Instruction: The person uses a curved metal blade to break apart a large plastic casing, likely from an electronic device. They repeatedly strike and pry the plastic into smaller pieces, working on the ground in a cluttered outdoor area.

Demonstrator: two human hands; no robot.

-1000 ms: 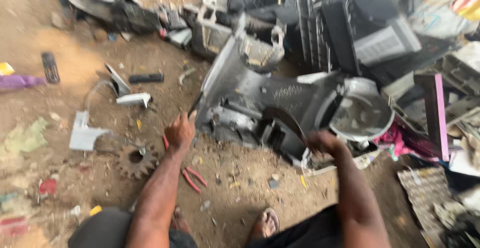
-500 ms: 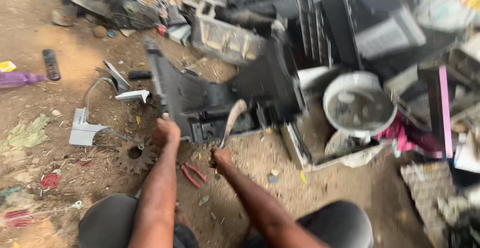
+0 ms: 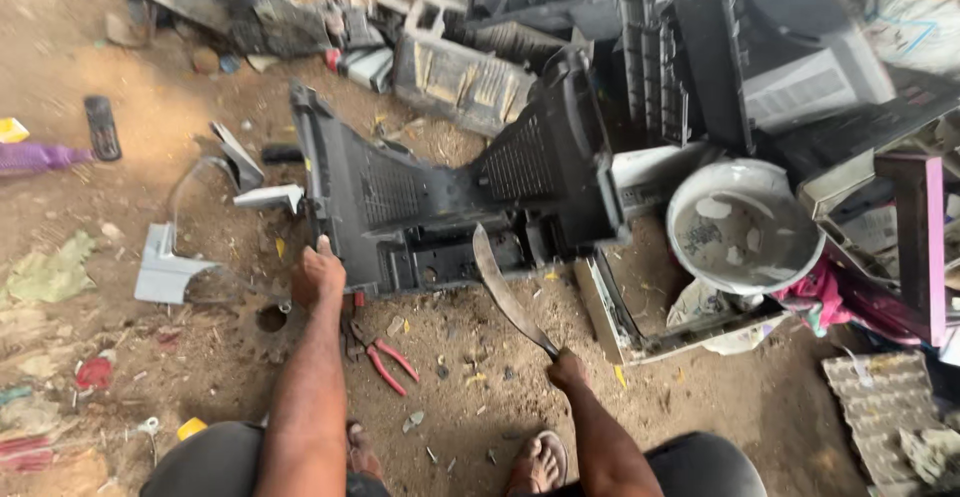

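1. The person sat on bare dirt ground (image 3: 150,67) with both knees at the near edge of the view and a sandalled foot (image 3: 538,462) between them.
2. The left hand (image 3: 318,279) was closed on the near left corner of a large dark plastic casing (image 3: 400,202), fingers curled against its edge.
3. The right hand (image 3: 566,369) was clamped round the handle of a long curved blade (image 3: 505,292); the blade rose away from the hand, and its tip lay against the near edge of the casing.
4. The two hands were well apart, one at each side of the casing's near edge.
5. The casing lay in the middle of the scene, open toward the person, with ribbed grille panels on its inner walls and its right wing tilted upward.
6. Red-handled pliers (image 3: 385,360) lay on the dirt just near of the casing, between the two forearms.
7. A round grey bucket (image 3: 745,225) stood to the right of the casing, in a shallow tray-like frame.
8. Far right, more dark housings and slatted panels (image 3: 770,47) were piled up.
9. On the left lay a pale grey plastic fragment (image 3: 165,272) and, farther off, a dark remote control (image 3: 100,127).
10. A dark gear wheel (image 3: 270,319) lay just beside the left wrist.
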